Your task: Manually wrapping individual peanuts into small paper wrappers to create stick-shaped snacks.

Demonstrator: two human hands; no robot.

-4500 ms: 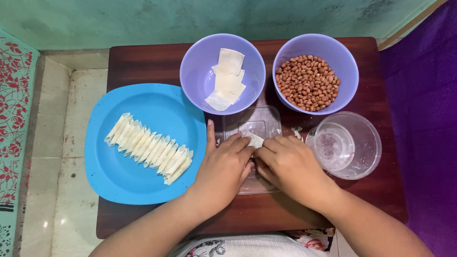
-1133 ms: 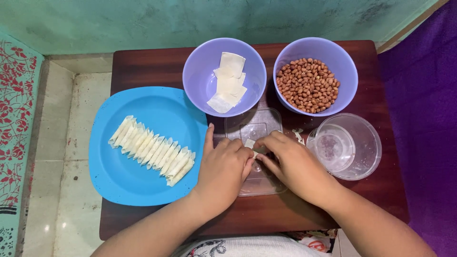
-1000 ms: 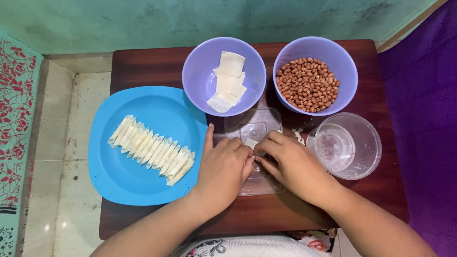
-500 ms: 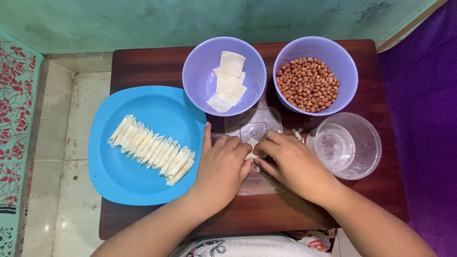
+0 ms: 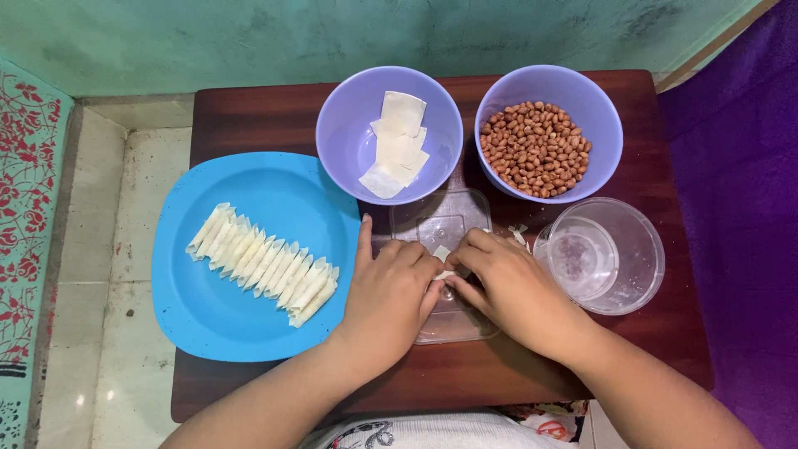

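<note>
My left hand [image 5: 391, 293] and my right hand [image 5: 509, 288] meet over a clear plastic lid [image 5: 439, 218] on the wooden table [image 5: 249, 116]. Between their fingertips both pinch a small pale wrapper piece [image 5: 442, 254], mostly hidden by the fingers. To the left, a blue plate [image 5: 208, 316] carries a row of several rolled white wrappers [image 5: 264, 263]. Behind the hands stand a purple bowl [image 5: 349, 137] with square white wrapper sheets [image 5: 397, 145] and a second purple bowl [image 5: 592, 100] full of peanuts [image 5: 536, 148].
A clear round bowl [image 5: 632, 249] with a little water sits right of my right hand. A few wrapper scraps [image 5: 519, 236] lie beside it. Tiled floor [image 5: 100, 249] lies left of the table, purple cloth [image 5: 740, 208] to the right.
Both hands have stayed over the clear lid, with only slight finger shifts on the wrapper piece. The rolls on the plate and both bowls are unchanged.
</note>
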